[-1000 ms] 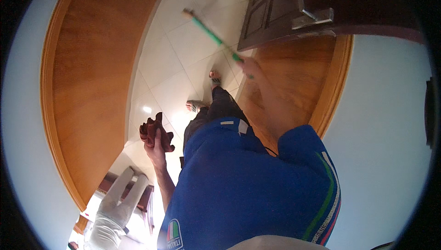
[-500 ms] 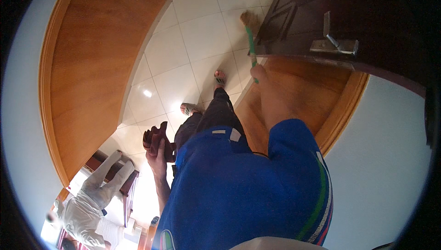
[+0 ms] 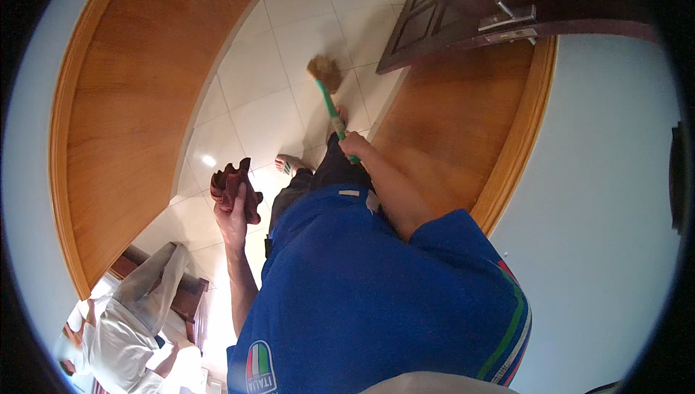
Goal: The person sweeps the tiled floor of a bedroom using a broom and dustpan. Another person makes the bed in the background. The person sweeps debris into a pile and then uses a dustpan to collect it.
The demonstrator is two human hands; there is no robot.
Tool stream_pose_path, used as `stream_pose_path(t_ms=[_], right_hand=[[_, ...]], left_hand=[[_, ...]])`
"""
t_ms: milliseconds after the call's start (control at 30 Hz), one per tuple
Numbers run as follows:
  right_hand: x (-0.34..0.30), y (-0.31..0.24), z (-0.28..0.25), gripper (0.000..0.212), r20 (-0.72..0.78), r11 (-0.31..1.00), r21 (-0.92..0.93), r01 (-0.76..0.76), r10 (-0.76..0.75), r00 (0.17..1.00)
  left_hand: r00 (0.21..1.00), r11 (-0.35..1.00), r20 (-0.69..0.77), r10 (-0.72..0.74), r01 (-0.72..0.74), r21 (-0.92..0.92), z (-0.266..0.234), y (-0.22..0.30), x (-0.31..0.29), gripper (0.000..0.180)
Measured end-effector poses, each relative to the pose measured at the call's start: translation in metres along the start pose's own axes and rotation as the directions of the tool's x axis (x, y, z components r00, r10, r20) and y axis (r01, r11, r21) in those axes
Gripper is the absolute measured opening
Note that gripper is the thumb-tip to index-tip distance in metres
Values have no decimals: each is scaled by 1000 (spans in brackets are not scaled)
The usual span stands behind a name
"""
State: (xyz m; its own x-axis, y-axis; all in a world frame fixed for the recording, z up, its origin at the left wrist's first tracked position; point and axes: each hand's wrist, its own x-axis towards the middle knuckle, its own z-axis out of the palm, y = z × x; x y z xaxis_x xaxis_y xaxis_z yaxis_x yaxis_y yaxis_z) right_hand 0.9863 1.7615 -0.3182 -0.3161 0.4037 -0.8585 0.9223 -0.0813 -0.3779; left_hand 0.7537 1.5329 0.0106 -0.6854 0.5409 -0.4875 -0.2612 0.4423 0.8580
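My left hand (image 3: 235,217) is closed around a crumpled maroon cloth (image 3: 239,185), held out at the left of my body. In my right fist (image 3: 355,146) is the handle end of a green-handled brush (image 3: 327,97). Its tan, fluffy-looking head is blurred and points away from me, over the floor tiles beyond my feet. I cannot tell whether the head touches the floor.
A dark panelled door (image 3: 449,28) with a metal handle (image 3: 507,16) stands at the far right. Wooden panels (image 3: 145,90) line both sides of the tiled floor (image 3: 264,115). Someone in white (image 3: 119,343) is at the lower left.
The brush has swung left and nearer, away from the door's edge, with my right hand following. My left hand still grips the cloth. The door appears farther up in view.
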Motion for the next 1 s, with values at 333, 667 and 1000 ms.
stream_pose_path(t_ms=[333,667,1000], right_hand=[[-60,42,-42,52,91,870,492,26,-81,993],[4,48,-45,34,-46,927,371,-57,79,996],[59,-84,72,23,232,970,240,37,-94,968]], left_hand=[[988,997,-147,47,-55,-46,6,-19,10,39],[972,995,-214,-94,95,-7,-17,-60,34,36],[942,974,-249,-224,211,-79,-32,-94,47,28]])
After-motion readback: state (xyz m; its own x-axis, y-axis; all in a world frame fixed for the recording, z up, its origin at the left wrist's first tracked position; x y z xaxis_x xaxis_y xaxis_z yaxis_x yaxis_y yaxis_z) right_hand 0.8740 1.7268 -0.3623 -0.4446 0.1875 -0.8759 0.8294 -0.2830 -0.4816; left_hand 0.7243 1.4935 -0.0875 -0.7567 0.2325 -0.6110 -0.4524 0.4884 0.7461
